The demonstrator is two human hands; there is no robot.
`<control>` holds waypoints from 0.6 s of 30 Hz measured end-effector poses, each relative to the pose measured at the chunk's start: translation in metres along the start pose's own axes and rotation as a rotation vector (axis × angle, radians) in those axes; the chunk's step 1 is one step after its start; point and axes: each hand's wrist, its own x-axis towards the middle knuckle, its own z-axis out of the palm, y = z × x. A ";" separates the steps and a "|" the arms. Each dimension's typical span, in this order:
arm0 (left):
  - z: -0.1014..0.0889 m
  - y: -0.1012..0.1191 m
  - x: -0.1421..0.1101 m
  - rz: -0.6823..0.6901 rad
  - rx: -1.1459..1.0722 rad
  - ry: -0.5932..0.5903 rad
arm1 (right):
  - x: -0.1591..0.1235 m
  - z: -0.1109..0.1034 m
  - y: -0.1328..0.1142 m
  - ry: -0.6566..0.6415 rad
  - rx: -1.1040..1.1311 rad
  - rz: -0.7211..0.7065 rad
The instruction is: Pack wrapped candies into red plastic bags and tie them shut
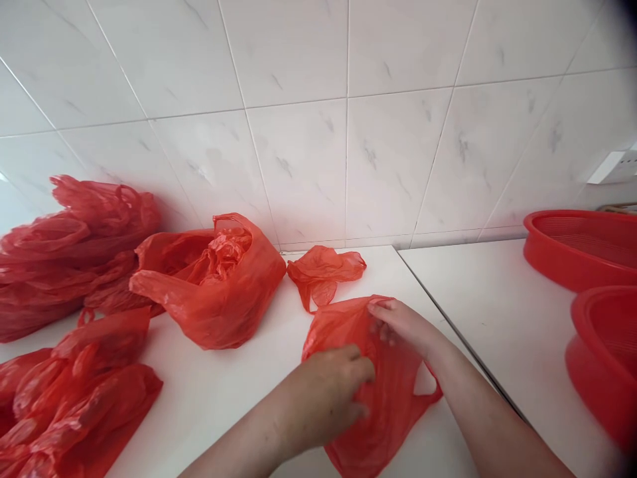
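A thin red plastic bag lies flattened on the white tabletop in front of me, with one loop handle out to the right. At its far edge my right hand pinches the plastic between thumb and curled fingers. My left hand is over the bag's left part, slightly blurred, its thumb and bent fingers apart with nothing visible between them. Whether it touches the plastic is unclear. Just beyond the bag, a small crumpled red bag lies near the wall.
An opened red bag stuffed with crumpled bags stands left of centre. Heaps of red bags fill the far left, with more bags nearer me. Red plastic baskets sit at right, past a tabletop seam. A tiled wall closes the back.
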 end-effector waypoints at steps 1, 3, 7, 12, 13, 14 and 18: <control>-0.003 -0.002 0.002 0.008 0.119 0.025 | -0.003 0.001 -0.003 -0.041 -0.042 -0.024; -0.007 -0.012 0.006 0.047 0.221 0.098 | -0.011 0.002 -0.009 -0.171 -0.159 -0.091; -0.006 -0.042 0.015 -0.072 0.198 0.211 | -0.018 0.003 -0.011 -0.366 -0.442 -0.080; -0.009 -0.071 0.016 -0.245 0.079 0.264 | -0.016 -0.009 -0.002 -0.387 -0.553 0.098; -0.011 -0.072 0.015 -0.250 0.069 0.272 | -0.016 -0.012 -0.001 -0.384 -0.554 0.116; -0.014 -0.072 0.013 -0.250 0.056 0.276 | -0.016 -0.014 -0.002 -0.383 -0.538 0.118; -0.026 -0.052 -0.001 -0.196 0.003 0.252 | -0.016 -0.018 -0.006 -0.343 -0.290 0.011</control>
